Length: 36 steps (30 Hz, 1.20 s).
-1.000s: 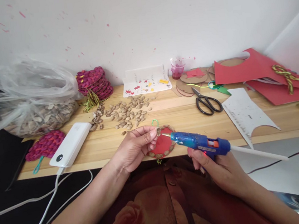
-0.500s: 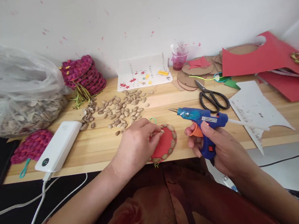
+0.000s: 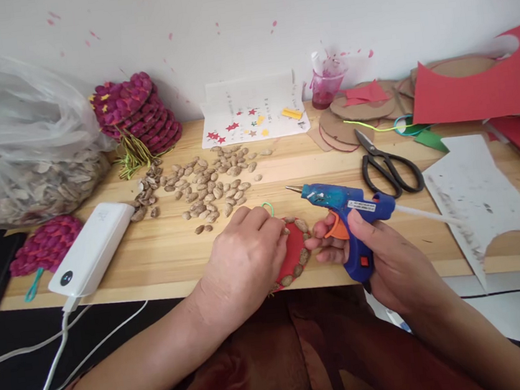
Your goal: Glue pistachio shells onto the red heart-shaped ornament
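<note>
My left hand (image 3: pixel 248 259) is closed over the left part of a red disc (image 3: pixel 296 241), its fingers pinched at the far rim on what looks like a brown shell, mostly hidden. Speckled brown shells ring the disc's visible edge, and a green loop (image 3: pixel 268 208) sticks out at its top. In my right hand (image 3: pixel 385 262) is a blue hot glue gun (image 3: pixel 350 203), its nozzle pointing left above the table. A white glue stick (image 3: pixel 426 215) comes out of its back. My right fingertips, by the orange trigger (image 3: pixel 337 227), reach the disc's right rim.
Loose shells (image 3: pixel 214 181) lie beyond my left hand. A power bank (image 3: pixel 92 251), purple shell-covered pieces (image 3: pixel 131 109) and a bag of shells (image 3: pixel 42 182) are left. Black-handled scissors (image 3: pixel 390 164), white card (image 3: pixel 484 188) and red card (image 3: pixel 478 89) are right. A paper with stars (image 3: pixel 242 119) lies behind.
The right hand's fingers have come left to the disc's rim, with the glue gun slightly further left. My left hand has curled further over the disc. The view has shifted a little.
</note>
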Each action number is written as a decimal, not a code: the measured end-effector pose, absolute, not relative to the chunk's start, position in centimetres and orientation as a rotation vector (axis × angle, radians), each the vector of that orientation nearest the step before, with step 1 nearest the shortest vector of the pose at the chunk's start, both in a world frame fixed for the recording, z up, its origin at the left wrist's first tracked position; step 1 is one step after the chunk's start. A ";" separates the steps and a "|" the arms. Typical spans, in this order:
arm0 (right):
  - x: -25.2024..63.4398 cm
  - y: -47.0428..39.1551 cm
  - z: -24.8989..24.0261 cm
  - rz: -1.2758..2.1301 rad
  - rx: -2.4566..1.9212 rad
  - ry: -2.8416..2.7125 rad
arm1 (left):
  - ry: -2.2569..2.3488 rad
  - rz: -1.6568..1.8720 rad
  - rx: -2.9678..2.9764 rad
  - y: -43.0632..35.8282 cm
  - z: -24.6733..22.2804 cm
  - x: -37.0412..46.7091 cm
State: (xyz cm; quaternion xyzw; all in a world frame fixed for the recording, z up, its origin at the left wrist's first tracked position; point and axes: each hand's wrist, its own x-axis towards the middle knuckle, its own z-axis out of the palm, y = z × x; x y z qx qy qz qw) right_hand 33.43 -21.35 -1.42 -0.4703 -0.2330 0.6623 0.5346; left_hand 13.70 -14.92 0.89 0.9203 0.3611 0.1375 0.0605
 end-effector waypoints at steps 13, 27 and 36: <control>33.1 -21.3 -1.2 1.559 -1.110 -0.524 | 1.072 0.441 2.788 -14.8 0.6 13.7; 33.0 -21.3 -1.3 1.539 -1.121 -0.530 | 1.085 0.394 2.855 -14.9 0.6 13.8; 33.1 -21.6 -1.5 1.543 -1.092 -0.515 | 1.094 0.334 2.829 -14.9 0.7 13.7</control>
